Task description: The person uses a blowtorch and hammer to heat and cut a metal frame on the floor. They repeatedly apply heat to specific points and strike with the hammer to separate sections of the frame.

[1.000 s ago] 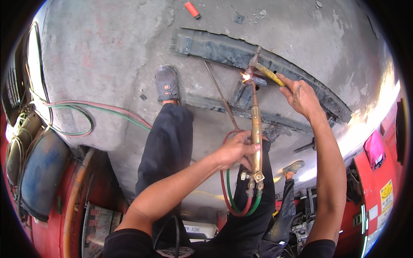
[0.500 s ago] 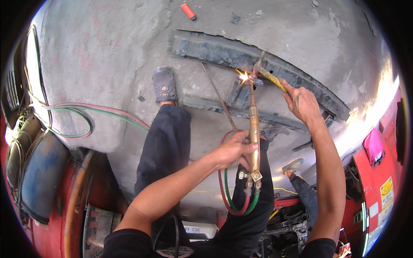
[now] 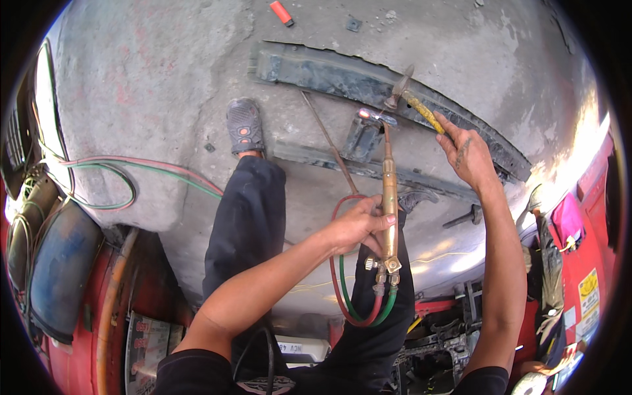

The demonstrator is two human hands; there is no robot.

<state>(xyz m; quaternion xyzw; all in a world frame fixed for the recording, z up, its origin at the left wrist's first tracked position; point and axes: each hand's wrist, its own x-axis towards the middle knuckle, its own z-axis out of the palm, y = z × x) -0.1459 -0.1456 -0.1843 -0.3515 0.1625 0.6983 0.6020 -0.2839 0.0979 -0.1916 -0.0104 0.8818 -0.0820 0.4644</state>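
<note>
My left hand (image 3: pixel 359 227) is closed round the brass body of a gas torch (image 3: pixel 390 197), whose tip points away from me. Red and green hoses loop from its lower end. The tip is close to a small metal bracket (image 3: pixel 363 139), where one corner glows. In my right hand (image 3: pixel 469 155) is the yellow handle of a hammer (image 3: pixel 400 91). The hammer's head is just beyond the torch tip, in front of a long dark metal beam (image 3: pixel 329 72). A second, narrower metal rail (image 3: pixel 309 155) runs under the bracket.
A thin metal rod (image 3: pixel 326 130) lies left of the bracket. Red and green hoses (image 3: pixel 131 161) cross the floor at the left. A red lighter-like object (image 3: pixel 281 13) lies at the far side. Another hammer (image 3: pixel 466 216) rests at the right. A person (image 3: pixel 548 263) is at the right edge.
The bright sparks at the bracket have died down to a small glow. The hammer head has shifted slightly and now sits clear of the bracket. Another person has moved to the right edge.
</note>
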